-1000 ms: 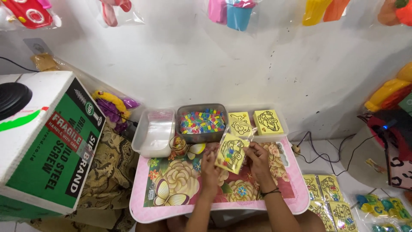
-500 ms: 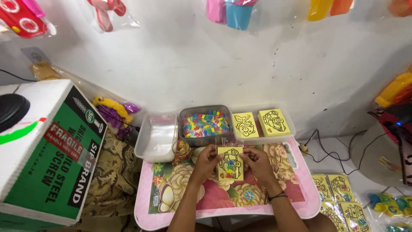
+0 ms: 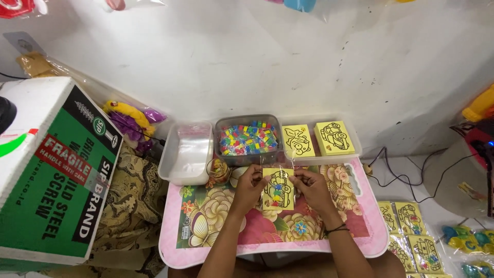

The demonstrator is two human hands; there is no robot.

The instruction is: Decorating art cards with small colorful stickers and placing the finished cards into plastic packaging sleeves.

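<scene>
While both hands, left (image 3: 250,184) and right (image 3: 310,186), pinch one yellow card (image 3: 278,189) | trays: three (image 3: 186,152) | card stacks: two (image 3: 298,140)

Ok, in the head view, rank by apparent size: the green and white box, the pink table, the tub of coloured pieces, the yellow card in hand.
1. green and white box, though it sits nearer the camera
2. pink table
3. tub of coloured pieces
4. yellow card, held by both hands
</scene>
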